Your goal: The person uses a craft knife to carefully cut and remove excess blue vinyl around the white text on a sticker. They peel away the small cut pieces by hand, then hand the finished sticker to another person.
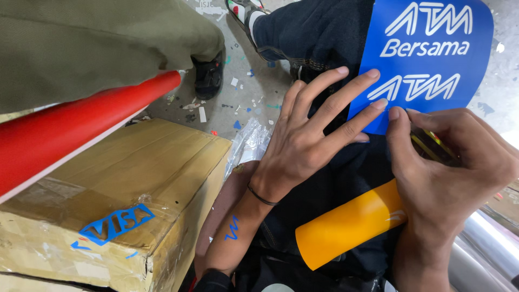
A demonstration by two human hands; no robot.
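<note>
Head view, red roll (81,121) over taped cardboard box (135,178) at left, left hand (313,130) spread flat, fingertips on blue vinyl sticker (432,59) on lap, orange roll (348,224) below, right hand (448,167) pinching sticker's lower edge, dark tool in grip

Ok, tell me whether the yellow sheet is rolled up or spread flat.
Rolled up. The yellow sheet forms a tube with an open round end, lying across the lap under the right hand.

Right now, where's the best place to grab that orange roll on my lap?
Probably its free lower-left end. The orange roll lies tilted across the lap, and your right hand covers its upper end. Coming from the left with your left hand, wrap around the cylinder near the open end.
</note>
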